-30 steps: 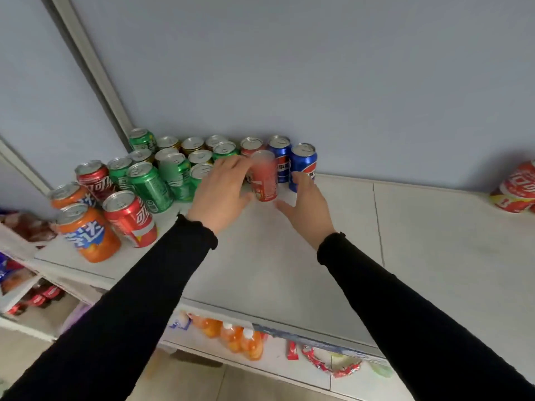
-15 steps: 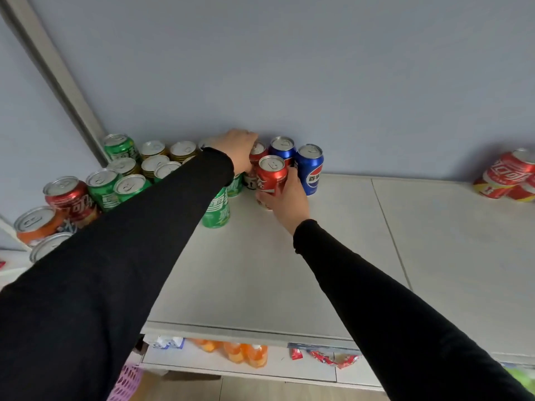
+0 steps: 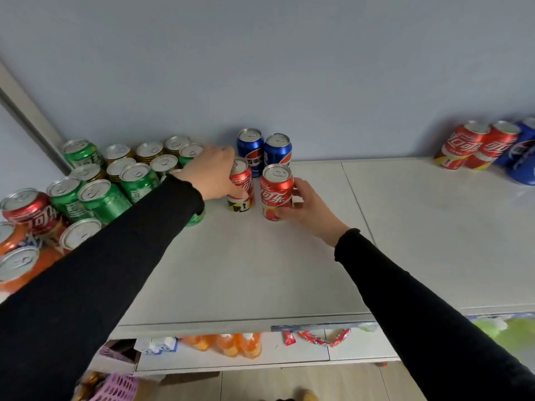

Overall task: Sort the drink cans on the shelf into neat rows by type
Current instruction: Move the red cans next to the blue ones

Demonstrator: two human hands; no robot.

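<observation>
Two red cola cans stand upright side by side on the white shelf (image 3: pixel 289 270), in front of two blue cola cans (image 3: pixel 264 149) at the wall. My left hand (image 3: pixel 212 173) grips the left red can (image 3: pixel 242 183) from its left side. My right hand (image 3: pixel 302 206) holds the right red can (image 3: pixel 276 189), fingers curled round its right side and base. Green cans (image 3: pixel 104 198) and gold-topped cans (image 3: pixel 144 151) crowd the back left corner. A red can (image 3: pixel 29 212) and orange cans (image 3: pixel 17 256) sit at the far left.
Two red cans (image 3: pixel 477 146) and blue cans (image 3: pixel 521 157) lie at the far right against the wall. A lower shelf holds orange bottles (image 3: pixel 231 344) and red wrappers (image 3: pixel 318 337). A pink basket (image 3: pixel 118 386) sits below left.
My left hand drew a red can forward from the back row, beside the can in my right hand. My right hand shifted its can slightly right. The view swung right.
</observation>
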